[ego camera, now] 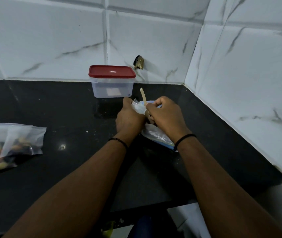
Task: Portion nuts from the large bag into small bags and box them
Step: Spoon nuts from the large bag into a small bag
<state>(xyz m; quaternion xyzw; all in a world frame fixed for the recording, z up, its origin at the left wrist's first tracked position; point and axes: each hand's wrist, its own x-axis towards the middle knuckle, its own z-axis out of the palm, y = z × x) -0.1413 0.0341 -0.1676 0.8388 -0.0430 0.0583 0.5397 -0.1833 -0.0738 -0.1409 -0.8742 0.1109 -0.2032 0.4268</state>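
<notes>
Looking through the head camera, I count two hands, one large bag, one wooden spoon, one lidded box and what seem to be three filled small bags, though their overlap makes that count uncertain. My left hand [129, 115] sits just left of frame centre, fingers curled round the crumpled clear mouth of the large bag [155, 133], gripping it. My right hand [164, 115] is touching the left one, fingers bent and pinching the pale wooden spoon [143, 96], whose handle sticks up above my knuckles; the bowl end is hidden. The large bag is clear plastic with a blue edge, lying on the counter under both wrists and running toward lower right; its contents are mostly covered. The small bags [15, 143] lie overlapped at the left edge of the frame, frosted, with brown and dark nuts inside. The box [112, 82] stands at upper centre, well apart from the small bags, translucent with a red lid shut on it. The counter [68, 117] is glossy black, and white marble-veined tiles [154, 31] cover the walls meeting at a corner, upper right.
</notes>
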